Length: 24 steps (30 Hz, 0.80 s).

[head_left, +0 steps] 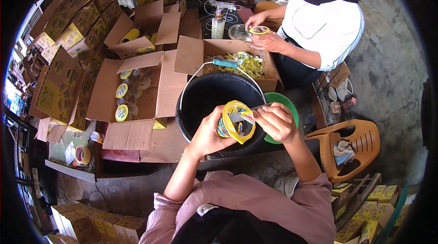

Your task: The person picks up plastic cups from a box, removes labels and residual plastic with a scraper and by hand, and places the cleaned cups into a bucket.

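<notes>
My left hand (207, 131) is closed around a plastic cup (221, 127), tilted so its top faces me. The cup's yellow film lid (245, 139) is cut open in the middle, leaving a ragged ring at the rim. In my right hand (279, 121) is a knife (236, 117), its flat blade lying across the cut opening. My right fingertips also touch the loose flap of film at the rim. Both hands are above the near side of a black bucket (187, 130) with a wire handle and a teal grip (225, 63). The bucket's bottom is hidden in shadow.
A green basin (292, 114) stands right of the bucket. Behind it, a carton (271, 61) holds yellow film scraps. Lidded cups (121, 90) lie in an open carton (102, 93) at left. Across from me, a co-worker's hands (269, 41) hold another cup. An orange chair (365, 152) is at right.
</notes>
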Each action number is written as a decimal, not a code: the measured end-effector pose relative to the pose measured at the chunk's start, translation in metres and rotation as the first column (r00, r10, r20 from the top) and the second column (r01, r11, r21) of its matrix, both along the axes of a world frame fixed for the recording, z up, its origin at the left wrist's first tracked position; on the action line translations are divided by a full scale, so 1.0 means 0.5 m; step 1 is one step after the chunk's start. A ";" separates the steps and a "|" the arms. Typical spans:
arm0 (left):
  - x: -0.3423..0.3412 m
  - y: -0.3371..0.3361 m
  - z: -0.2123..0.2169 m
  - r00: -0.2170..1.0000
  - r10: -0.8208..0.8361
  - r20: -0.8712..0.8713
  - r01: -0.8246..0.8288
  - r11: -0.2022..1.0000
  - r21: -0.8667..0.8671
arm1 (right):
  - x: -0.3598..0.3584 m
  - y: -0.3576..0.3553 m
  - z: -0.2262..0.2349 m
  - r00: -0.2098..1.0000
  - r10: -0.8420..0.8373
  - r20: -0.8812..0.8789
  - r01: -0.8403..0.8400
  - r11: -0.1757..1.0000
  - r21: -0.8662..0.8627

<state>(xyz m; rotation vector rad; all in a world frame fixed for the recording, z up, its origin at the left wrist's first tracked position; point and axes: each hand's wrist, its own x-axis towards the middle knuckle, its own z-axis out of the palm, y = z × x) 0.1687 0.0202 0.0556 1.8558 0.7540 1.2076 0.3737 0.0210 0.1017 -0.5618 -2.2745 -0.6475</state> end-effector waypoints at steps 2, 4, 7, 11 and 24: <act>0.001 -0.002 0.000 1.000 -0.021 0.007 0.021 1.000 -0.017 | -0.001 -0.002 -0.001 1.000 -0.005 -0.002 0.005 1.000 0.014; 0.003 -0.005 -0.001 0.998 -0.052 0.045 0.052 0.999 0.007 | -0.004 -0.003 -0.001 1.000 0.000 -0.011 0.001 1.000 0.017; 0.000 -0.006 0.001 0.995 -0.078 0.060 0.078 0.997 0.002 | -0.006 -0.003 -0.002 1.000 0.008 -0.026 -0.007 1.000 0.027; -0.007 -0.002 0.005 0.989 -0.124 0.079 0.123 0.992 0.021 | -0.011 -0.005 -0.001 0.998 0.023 -0.058 -0.020 0.999 0.043; -0.016 0.006 0.007 0.950 -0.295 0.103 0.298 0.955 -0.009 | -0.020 -0.004 0.009 0.997 0.072 -0.043 -0.071 0.997 0.018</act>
